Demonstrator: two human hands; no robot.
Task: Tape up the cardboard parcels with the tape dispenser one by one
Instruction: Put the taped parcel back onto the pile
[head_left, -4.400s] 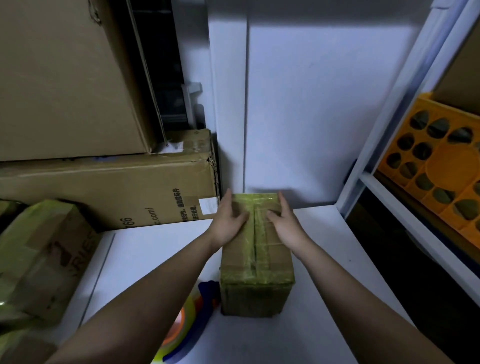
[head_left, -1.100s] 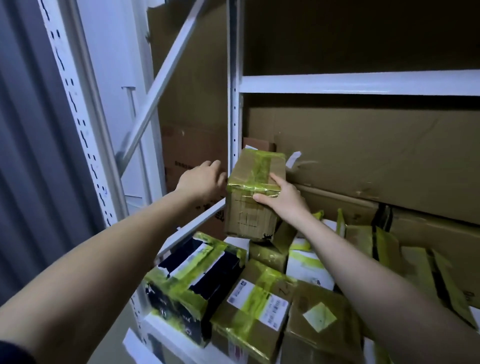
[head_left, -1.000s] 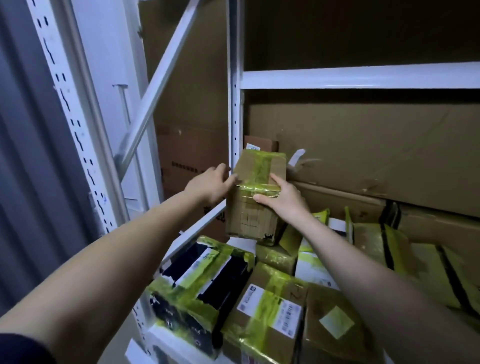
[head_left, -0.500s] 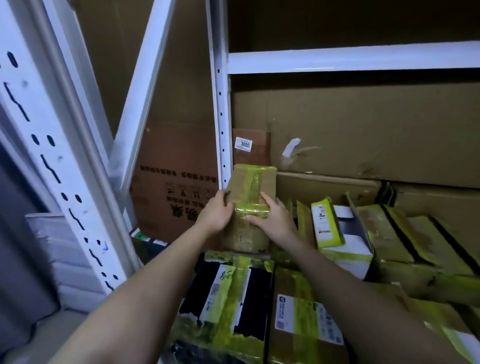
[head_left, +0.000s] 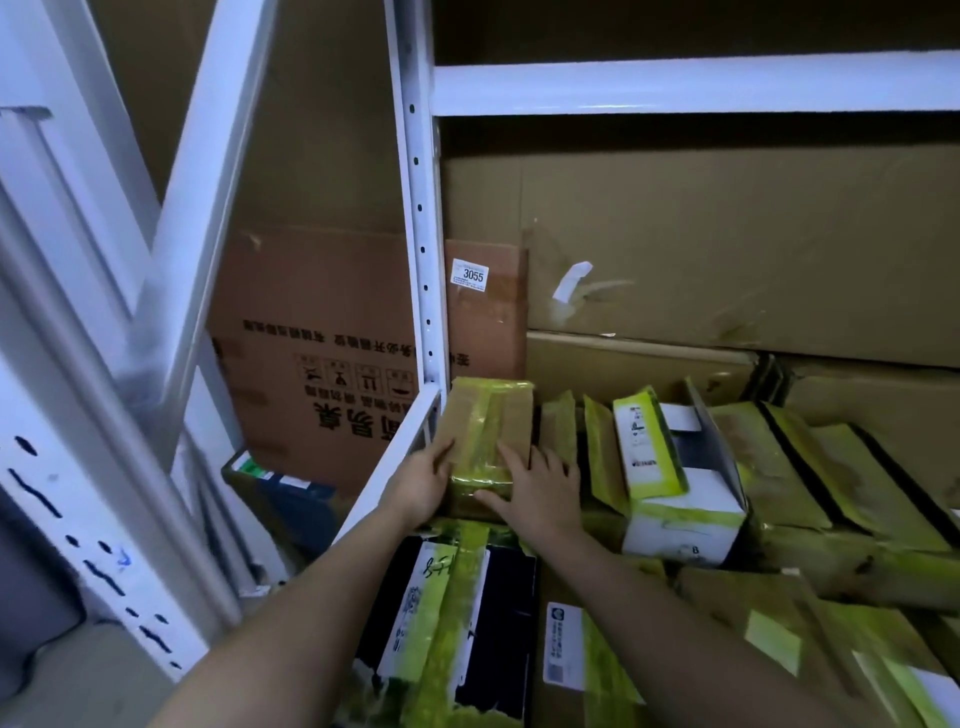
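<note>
**boxguy:** So what's sitting on that shelf (head_left: 395, 457) right now?

**tapehead:** It's packed. A black parcel (head_left: 457, 618) is lying nearest, a brown one with a white label (head_left: 576, 654) is sitting just right of it, and a white carton (head_left: 680, 499) is leaning among more yellow-taped boxes further right. Big plain cartons (head_left: 727, 249) are standing along the far side.

**boxguy:** And the one being handled?

**tapehead:** The small cardboard parcel (head_left: 488, 431) is sitting at the far left corner of the pile, right beside the white upright post (head_left: 415, 208). It's looking fully sealed, with yellow-green tape running lengthwise over the top and another band crossing its near end.

**boxguy:** Grip?

**tapehead:** The left hand (head_left: 421, 483) is cupping the left side, fingers curling round the edge. The right hand (head_left: 540, 493) is lying on top with fingers spread fairly flat and the thumb hooking along the near taped edge.

**boxguy:** The room?

**tapehead:** Dim storage spot, white metal racking, and a brown box tagged 3055 (head_left: 363, 353) is standing behind the post.
</note>
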